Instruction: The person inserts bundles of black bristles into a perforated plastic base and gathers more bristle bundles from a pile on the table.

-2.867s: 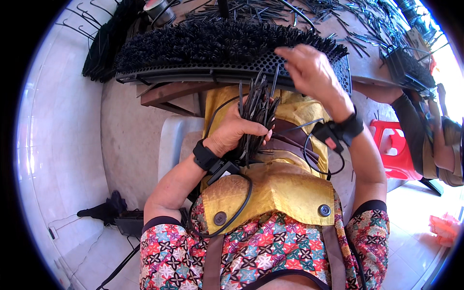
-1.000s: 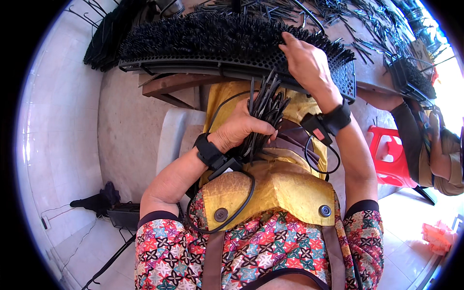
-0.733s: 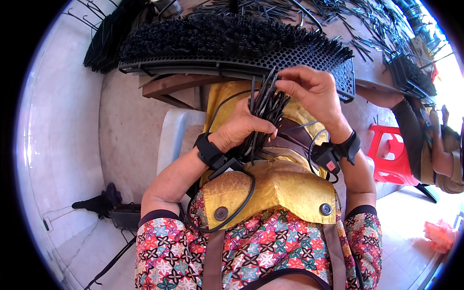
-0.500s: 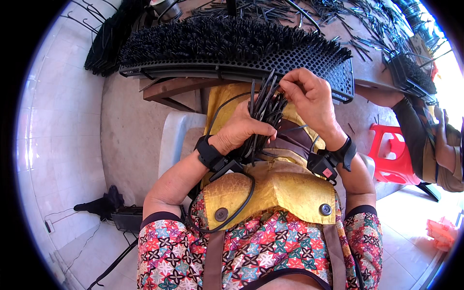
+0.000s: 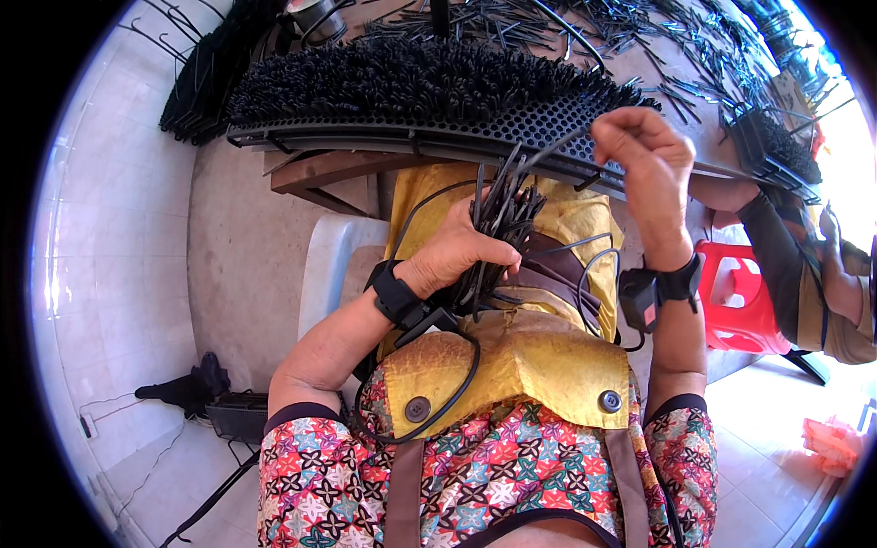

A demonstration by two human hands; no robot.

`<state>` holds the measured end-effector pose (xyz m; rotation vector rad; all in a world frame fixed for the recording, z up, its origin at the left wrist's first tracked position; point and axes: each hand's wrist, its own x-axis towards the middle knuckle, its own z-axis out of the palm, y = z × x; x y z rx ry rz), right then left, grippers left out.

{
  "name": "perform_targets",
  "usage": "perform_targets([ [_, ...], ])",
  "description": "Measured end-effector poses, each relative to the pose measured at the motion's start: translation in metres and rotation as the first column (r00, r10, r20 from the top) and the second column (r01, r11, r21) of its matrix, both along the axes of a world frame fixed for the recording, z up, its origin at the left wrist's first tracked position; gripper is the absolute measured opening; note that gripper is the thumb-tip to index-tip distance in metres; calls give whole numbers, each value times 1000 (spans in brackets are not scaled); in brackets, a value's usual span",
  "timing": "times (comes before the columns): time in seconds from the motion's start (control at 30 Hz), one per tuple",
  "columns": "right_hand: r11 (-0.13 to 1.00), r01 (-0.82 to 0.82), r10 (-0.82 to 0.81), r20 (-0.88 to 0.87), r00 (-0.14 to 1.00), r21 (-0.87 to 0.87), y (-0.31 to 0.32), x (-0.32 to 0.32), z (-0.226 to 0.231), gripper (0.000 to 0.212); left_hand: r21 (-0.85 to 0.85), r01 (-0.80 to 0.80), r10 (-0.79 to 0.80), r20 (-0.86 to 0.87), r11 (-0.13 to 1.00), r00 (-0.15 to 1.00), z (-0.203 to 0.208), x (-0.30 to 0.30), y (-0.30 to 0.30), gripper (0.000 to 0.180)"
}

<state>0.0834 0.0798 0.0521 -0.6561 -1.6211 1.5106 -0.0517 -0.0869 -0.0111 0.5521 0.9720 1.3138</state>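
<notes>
A bundle of thin black strips (image 5: 502,219) is wrapped in my left hand (image 5: 446,248), held upright over my lap with the thumb across its front. Up and to the right, my right hand (image 5: 647,164) pinches the end of a single black strip (image 5: 559,143), which slants down toward the top of the bundle. Behind both hands lies a long black perforated tray (image 5: 557,111). Dense black strip tufts (image 5: 402,80) stand in most of its holes, while bare holes show along its front and right part.
The tray rests on a brown table frame (image 5: 320,172). Loose strips (image 5: 703,64) lie scattered beyond it, near a metal cup (image 5: 315,20). At right are another tufted tray (image 5: 776,151), a red stool (image 5: 735,301) and a seated person (image 5: 795,247). Cables hang from my wrists.
My right hand has moved up and to the right, away from the bundle, drawing out one strip. My left hand keeps its grip in nearly the same place.
</notes>
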Motion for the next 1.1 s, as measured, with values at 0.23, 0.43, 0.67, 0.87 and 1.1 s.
perform_targets([
  [0.23,880,303,-295,-78,952,366,38,-20,-16,5,-24,5,-4,24,1000,1000,-1,-1,1,39],
  [0.43,800,285,-314,-37,949,528,39,-31,-24,7,-13,2,-2,24,1000,1000,1,-1,0,43],
  [0.67,546,32,-169,73,983,837,45,-46,-24,7,-42,-10,11,15,999,1000,4,0,0,53],
  [0.87,317,-108,-344,220,913,942,61,-57,-27,4,-26,12,-11,31,1000,999,2,0,0,59],
  [1.1,270,-171,-224,234,946,948,59,-62,-18,6,-38,19,-18,25,999,1000,6,0,-2,60],
])
